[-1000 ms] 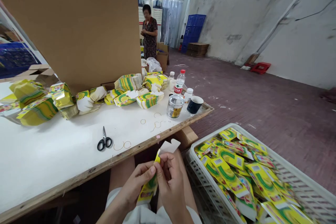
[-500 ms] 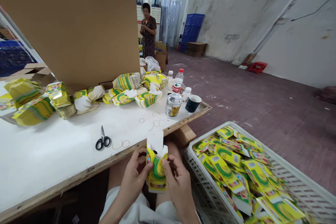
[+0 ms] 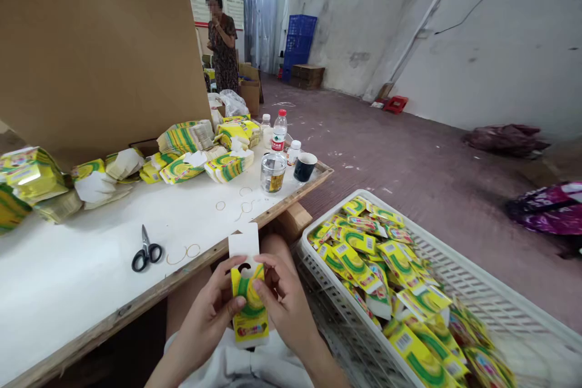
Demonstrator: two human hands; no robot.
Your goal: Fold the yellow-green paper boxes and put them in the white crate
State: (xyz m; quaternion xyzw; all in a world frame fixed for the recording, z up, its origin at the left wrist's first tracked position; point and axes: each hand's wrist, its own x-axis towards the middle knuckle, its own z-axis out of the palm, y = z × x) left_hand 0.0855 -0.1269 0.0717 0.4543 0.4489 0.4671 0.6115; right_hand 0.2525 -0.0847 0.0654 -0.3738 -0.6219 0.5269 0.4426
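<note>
Right hand (image 3: pixel 286 303) has risen along the yellow carton (image 3: pixel 249 310), clamped between both hands (image 3: pixel 209 308).

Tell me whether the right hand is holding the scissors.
No, the scissors lie on the white table, while the right hand holds the yellow carton.

The sole camera (head-worn) looks forward and down from close above both hands (image 3: pixel 210 309) (image 3: pixel 287 306).
</note>
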